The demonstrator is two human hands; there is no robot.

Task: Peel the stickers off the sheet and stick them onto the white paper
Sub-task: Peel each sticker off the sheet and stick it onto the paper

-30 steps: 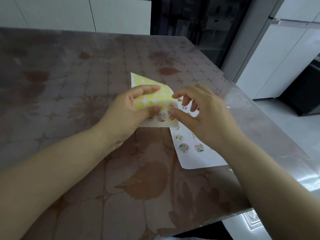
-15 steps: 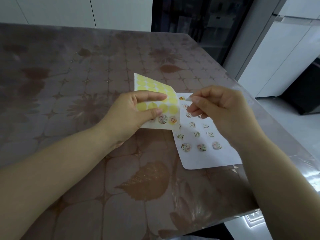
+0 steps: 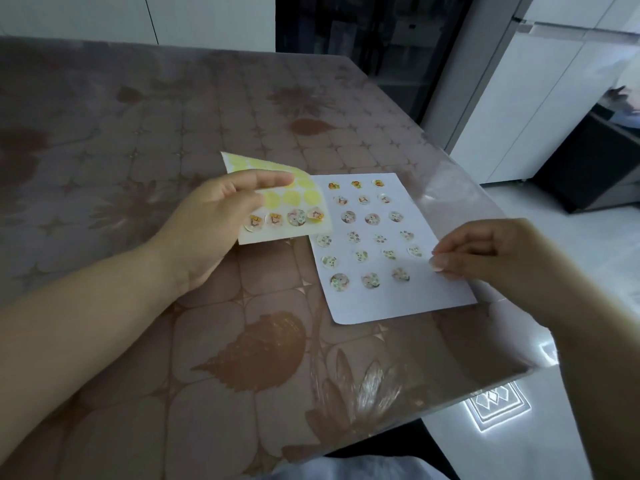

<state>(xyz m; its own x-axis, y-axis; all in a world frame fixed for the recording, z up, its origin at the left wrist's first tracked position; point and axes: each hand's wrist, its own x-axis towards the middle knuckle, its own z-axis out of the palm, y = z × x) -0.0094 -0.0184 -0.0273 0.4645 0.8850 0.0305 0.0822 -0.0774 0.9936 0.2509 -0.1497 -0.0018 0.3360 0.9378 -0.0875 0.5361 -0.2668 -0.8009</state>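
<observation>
Swung right hand (image 3: 491,258) off sticker sheet (image 3: 287,216) to white paper (image 3: 398,303)'s right edge, fingertips pinched, contents unclear. Gripped sheet in left hand (image 3: 207,223), farther left.

The brown flower-patterned surface (image 3: 138,375) lies under a clear plastic cover (image 3: 478,209). The cover is smooth and glossy, overhangs the right edge as a translucent film, and shows soft reflections near the front right corner. The rectangular white paper sheet (image 3: 398,306) near the right edge is matt and flat. The yellow sticker sheet (image 3: 301,195) is thin, flexible backing paper with a slight sheen. The round printed stickers (image 3: 296,216) on it look smooth. The white floor tiles (image 3: 540,445) are polished and mirror-bright.
</observation>
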